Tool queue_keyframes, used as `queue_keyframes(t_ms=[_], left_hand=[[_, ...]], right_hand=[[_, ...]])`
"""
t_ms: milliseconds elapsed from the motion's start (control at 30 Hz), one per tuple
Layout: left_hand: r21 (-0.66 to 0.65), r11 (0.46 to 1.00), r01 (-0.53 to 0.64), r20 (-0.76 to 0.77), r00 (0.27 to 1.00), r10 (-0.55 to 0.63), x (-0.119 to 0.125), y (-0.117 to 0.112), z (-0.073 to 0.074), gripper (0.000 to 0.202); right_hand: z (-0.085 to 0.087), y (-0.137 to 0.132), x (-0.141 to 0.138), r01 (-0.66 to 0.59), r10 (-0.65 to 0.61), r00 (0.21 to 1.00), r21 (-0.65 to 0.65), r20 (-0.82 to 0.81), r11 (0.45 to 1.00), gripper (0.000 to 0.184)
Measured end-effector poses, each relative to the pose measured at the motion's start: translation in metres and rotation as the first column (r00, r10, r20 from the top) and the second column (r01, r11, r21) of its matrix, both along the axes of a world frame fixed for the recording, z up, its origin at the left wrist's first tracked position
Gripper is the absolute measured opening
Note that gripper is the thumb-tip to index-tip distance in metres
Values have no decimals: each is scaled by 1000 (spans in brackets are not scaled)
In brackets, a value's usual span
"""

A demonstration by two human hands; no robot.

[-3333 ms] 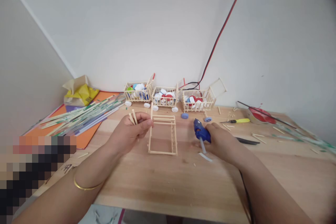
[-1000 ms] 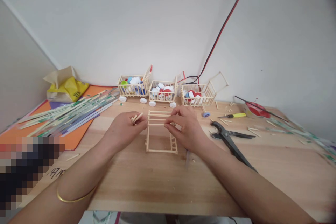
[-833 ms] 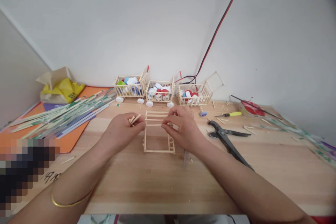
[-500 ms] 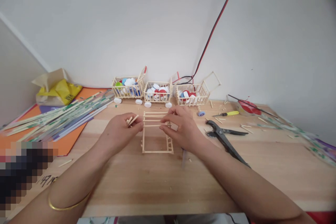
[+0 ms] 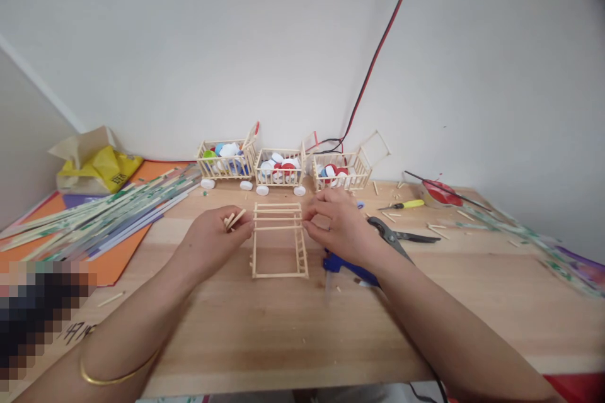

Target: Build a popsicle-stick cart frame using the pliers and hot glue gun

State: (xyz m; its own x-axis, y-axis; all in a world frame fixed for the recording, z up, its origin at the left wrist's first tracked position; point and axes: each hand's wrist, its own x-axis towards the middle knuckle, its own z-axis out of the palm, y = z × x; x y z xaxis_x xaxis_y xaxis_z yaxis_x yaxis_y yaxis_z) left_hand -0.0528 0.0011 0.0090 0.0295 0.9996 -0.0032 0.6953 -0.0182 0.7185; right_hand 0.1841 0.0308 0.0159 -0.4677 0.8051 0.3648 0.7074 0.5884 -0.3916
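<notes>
A small frame of thin wooden sticks [image 5: 276, 276] rests on the table between my hands, with several crossbars near its far end. My left hand [image 5: 215, 236] is closed around several short wooden sticks [image 5: 235, 219], and its fingertips touch the frame's left side. At the right end of the crossbars, the thumb and fingers of my right hand [image 5: 338, 220] are pinched against the frame's edge. Under my right wrist lies a blue glue gun [image 5: 347, 264], partly covered by the arm.
Behind stand three stick carts [image 5: 280, 179] filled with bottle caps. Pincers [image 5: 390, 236], a yellow-handled tool [image 5: 409, 204] and a red-lined bowl [image 5: 442, 195] lie to the right. Long sticks [image 5: 127, 208] cover orange sheets [image 5: 125, 258] at left, near a yellow bag [image 5: 101, 170].
My right hand has slid rightward along the crossbars to the frame's right edge. The blue glue gun now shows beneath my right wrist. My left hand still holds its sticks.
</notes>
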Motion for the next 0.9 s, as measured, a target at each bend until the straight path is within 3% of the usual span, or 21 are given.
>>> queue_keyframes(t_ms=[733, 900], left_hand=[[-1, 1000, 29, -23, 999, -29, 1, 1, 2, 23], [12, 1000, 15, 72, 997, -16, -2, 1, 4, 23]], right_hand=[[-3, 1, -1, -58, 58, 998, 9, -6, 998, 8], [3, 3, 7, -39, 38, 997, -17, -74, 999, 7]])
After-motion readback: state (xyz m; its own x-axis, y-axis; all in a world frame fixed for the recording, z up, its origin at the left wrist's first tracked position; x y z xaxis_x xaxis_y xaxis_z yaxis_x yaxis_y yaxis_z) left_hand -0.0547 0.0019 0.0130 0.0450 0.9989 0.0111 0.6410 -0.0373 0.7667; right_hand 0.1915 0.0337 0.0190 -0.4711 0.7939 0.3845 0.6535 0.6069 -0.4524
